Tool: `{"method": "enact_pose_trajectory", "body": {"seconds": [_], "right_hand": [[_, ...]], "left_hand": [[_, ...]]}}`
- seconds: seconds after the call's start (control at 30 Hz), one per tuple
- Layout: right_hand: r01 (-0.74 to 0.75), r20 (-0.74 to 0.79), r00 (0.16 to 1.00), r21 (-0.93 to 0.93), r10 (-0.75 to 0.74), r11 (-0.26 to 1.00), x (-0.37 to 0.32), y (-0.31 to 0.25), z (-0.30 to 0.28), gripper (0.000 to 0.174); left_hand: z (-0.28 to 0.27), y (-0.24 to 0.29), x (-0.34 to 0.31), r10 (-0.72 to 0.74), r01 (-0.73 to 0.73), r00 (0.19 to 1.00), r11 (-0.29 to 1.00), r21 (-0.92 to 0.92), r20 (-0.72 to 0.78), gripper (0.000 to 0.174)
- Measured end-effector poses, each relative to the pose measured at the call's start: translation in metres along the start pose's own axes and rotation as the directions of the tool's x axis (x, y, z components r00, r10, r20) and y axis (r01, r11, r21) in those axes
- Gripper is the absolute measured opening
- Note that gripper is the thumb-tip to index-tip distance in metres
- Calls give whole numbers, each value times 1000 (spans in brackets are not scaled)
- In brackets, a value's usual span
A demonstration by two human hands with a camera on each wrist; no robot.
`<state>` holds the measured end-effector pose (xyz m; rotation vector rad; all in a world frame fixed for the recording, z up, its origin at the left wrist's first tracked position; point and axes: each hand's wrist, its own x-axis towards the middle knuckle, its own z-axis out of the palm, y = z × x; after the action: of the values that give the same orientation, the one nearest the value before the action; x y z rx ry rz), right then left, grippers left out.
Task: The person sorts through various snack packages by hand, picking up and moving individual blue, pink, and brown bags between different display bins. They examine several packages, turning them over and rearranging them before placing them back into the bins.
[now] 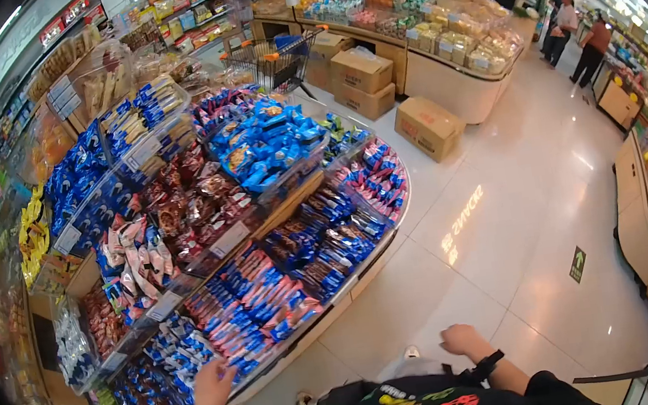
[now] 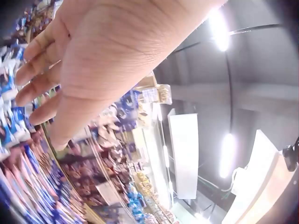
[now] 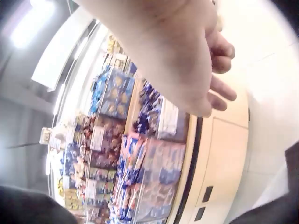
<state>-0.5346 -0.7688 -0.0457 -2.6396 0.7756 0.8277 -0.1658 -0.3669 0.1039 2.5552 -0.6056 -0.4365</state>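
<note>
My left hand (image 1: 213, 394) is over the front edge of a tiered snack display, close to blue-and-white wrapped snacks (image 1: 177, 339) and pink-and-blue ones (image 1: 247, 300). Its fingers (image 2: 37, 72) are apart and loosely bent, with nothing in them. Out over the floor, beside the display's end, hangs my right hand (image 1: 463, 340); its fingers (image 3: 219, 88) curl loosely and hold nothing. Higher on the display are a clear bin of bright blue packets (image 1: 266, 140) and dark red packets (image 1: 195, 196). Dark blue packets (image 1: 329, 235) fill the front right bins.
A tiled floor (image 1: 464, 257) runs along the display's right. Cardboard boxes (image 1: 428, 128) stand by a far counter, with a shopping cart (image 1: 271, 61) behind the display. Another wooden counter (image 1: 631, 209) lines the right. Several people (image 1: 592, 49) stand farther down the aisle.
</note>
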Motion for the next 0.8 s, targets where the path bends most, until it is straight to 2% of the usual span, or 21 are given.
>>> {"method": "enact_pose_trajectory", "body": {"seconds": [0.03, 0.1, 0.13, 0.2, 0.23, 0.3, 0.37, 0.4, 0.43, 0.47, 0.5, 0.53, 0.57, 0.6, 0.63, 0.67, 0.7, 0.73, 0.77, 0.8], "right_hand": [[14, 8, 1000, 13, -14, 1000, -7, 31, 6, 31], [-104, 176, 979, 15, 99, 995, -9, 94, 1, 35], [-104, 167, 981, 11, 101, 995, -10, 120, -5, 35], [-152, 90, 986, 123, 141, 981, -5, 168, -17, 37], [-141, 98, 987, 116, 130, 983, 6, 190, -25, 37], [-78, 14, 997, 247, 77, 966, 32, 223, -36, 37], [-7, -6, 1000, 230, 9, 973, 71, 246, -63, 35], [55, -104, 994, 257, -29, 965, 89, 254, -79, 34], [121, -203, 977, 277, -65, 953, 107, 262, -96, 32], [129, -183, 980, 269, -80, 955, 127, 274, -117, 32], [184, -225, 970, 419, -94, 889, 147, 284, -137, 31], [227, -257, 962, 562, -93, 795, 159, 294, -146, 30], [210, -219, 971, 565, -101, 798, 164, 312, -146, 30], [148, -197, 980, 627, -29, 765, 177, 336, -152, 29], [82, -164, 986, 675, 41, 733, 187, 370, -152, 29], [82, -169, 985, 611, 29, 787, 194, 410, -142, 27], [17, -114, 992, 587, 62, 810, 200, 458, -122, 24], [-33, -74, 993, 561, 90, 827, 211, 509, -95, 22], [-141, -45, 972, 675, 231, 724, 219, 563, -50, 19], [-306, 176, 911, 896, 373, 323, 216, 604, -27, 19]], "left_hand": [[25, 24, 8, 56, -55, 998, 998, -19, 42, 33], [44, 120, 23, 45, -3, 937, 993, -121, 346, 39], [56, 151, 32, 51, -8, 940, 992, -127, 339, 39], [82, 200, 54, 159, -131, 895, 987, -96, 418, 41], [93, 216, 68, 145, -116, 897, 989, -95, 417, 41], [114, 234, 90, 241, -209, 917, 969, -130, 318, 40], [128, 254, 116, 145, -106, 915, 987, -120, 376, 38], [138, 264, 131, 90, -43, 910, 991, -125, 404, 37], [153, 271, 145, 59, -14, 932, 992, -127, 357, 36], [162, 290, 157, 86, -51, 945, 992, -117, 316, 35], [170, 313, 173, 114, -88, 954, 991, -102, 278, 34], [184, 330, 194, 149, -97, 956, 973, -210, 251, 33], [201, 344, 213, 177, -99, 958, 943, -318, 225, 31], [218, 359, 235, 185, -93, 961, 916, -390, 206, 29], [249, 343, 266, 246, -148, 953, 888, -436, 178, 28], [245, 379, 274, 84, 15, 968, 922, -386, 237, 28], [249, 400, 286, 77, -23, 983, 953, -302, 165, 27], [264, 406, 300, 98, -66, 991, 949, -309, 86, 26], [283, 406, 315, 120, -115, 993, 946, -304, -2, 26], [303, 407, 325, 97, -80, 995, 947, -310, 39, 26]]}}
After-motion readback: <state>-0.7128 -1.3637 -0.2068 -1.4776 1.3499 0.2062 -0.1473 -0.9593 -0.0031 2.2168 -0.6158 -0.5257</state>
